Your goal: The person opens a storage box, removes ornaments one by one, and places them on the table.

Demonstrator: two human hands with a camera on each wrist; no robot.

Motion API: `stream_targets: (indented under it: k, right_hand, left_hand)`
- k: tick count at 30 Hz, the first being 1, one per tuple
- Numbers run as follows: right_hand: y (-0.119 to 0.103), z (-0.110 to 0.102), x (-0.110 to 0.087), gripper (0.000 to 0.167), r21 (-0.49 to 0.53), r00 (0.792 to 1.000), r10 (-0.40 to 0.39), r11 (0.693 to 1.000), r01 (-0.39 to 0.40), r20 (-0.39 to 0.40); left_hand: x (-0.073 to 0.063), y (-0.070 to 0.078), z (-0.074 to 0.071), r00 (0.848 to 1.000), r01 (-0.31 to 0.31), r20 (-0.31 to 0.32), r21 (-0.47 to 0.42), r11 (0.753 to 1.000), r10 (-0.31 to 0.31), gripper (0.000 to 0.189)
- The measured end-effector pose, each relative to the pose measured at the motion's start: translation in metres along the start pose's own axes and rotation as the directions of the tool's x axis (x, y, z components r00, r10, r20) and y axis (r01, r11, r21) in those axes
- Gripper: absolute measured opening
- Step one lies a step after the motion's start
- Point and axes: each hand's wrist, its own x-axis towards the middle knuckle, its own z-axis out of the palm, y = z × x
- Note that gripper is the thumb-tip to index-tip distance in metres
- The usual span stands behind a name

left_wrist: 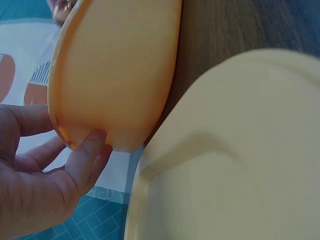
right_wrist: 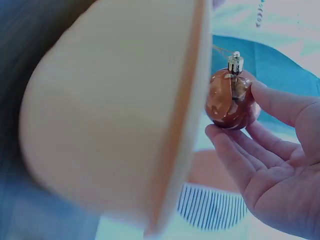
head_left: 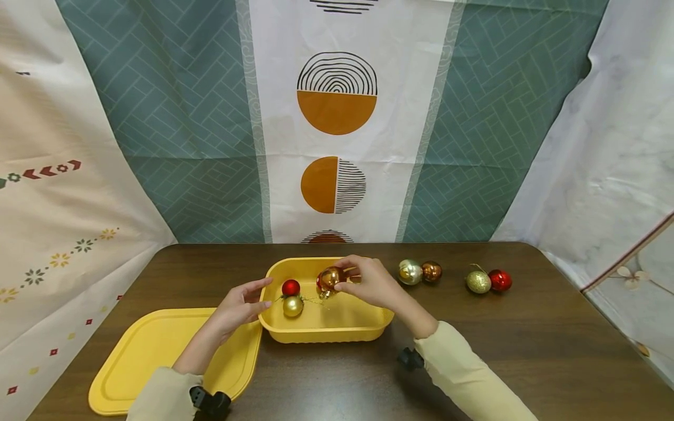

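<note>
My right hand [head_left: 370,282] pinches a shiny copper Christmas ball [head_left: 332,277] between thumb and fingers, over the yellow plastic container [head_left: 337,335]. Its gold cap and thread loop show in the right wrist view. My left hand [head_left: 239,305] holds the container's left end, with the thumb on the outer wall and a finger over the rim in the left wrist view. Inside the container lie a red ball [head_left: 291,287] and a gold ball [head_left: 292,306] side by side. Another red ball [head_left: 318,283] is mostly hidden behind the copper one.
A yellow lid [head_left: 152,345] lies flat on the dark wooden table [head_left: 326,386], left of the container. To the right sit a pale gold ball [head_left: 409,272] beside a copper ball [head_left: 432,272], and a glittery gold ball [head_left: 478,282] beside a red ball [head_left: 499,280].
</note>
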Motion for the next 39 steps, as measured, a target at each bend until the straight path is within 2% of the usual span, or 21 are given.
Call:
stream_targets:
  k: [4,13,19,24,32,39]
  right_hand:
    - [0.012,-0.022,-0.015,0.035,0.048,1.0,0.005,0.999,-0.004,-0.024]
    - [0.048,-0.069,-0.049,0.038,0.049,0.99,0.081,0.996,-0.076,-0.117]
    - [0.069,-0.091,-0.072,0.038,0.014,0.978,0.121,0.993,-0.12,-0.168]
    - [0.087,-0.098,-0.091,0.038,-0.036,0.973,0.166,0.984,-0.174,-0.162]
    - [0.115,-0.101,-0.114,0.037,-0.077,0.97,0.191,0.976,-0.204,-0.149]
    - [0.13,-0.103,-0.125,0.042,-0.056,0.961,0.265,0.961,-0.27,-0.085]
  left_hand:
    - [0.0,0.0,0.0,1.0,0.004,0.005,0.006,1.0,-0.004,0.054]
    - [0.0,0.002,-0.001,1.0,0.012,-0.003,0.018,1.0,-0.012,0.054]
    - [0.0,0.001,-0.001,1.0,0.013,0.003,0.018,1.0,-0.013,0.054]
    - [0.0,0.001,-0.001,1.0,0.012,0.009,0.011,1.0,-0.012,0.055]
    - [0.001,-0.002,-0.001,1.0,0.014,-0.004,0.015,1.0,-0.014,0.055]
    - [0.001,-0.001,0.0,1.0,0.024,-0.014,0.025,0.999,-0.024,0.055]
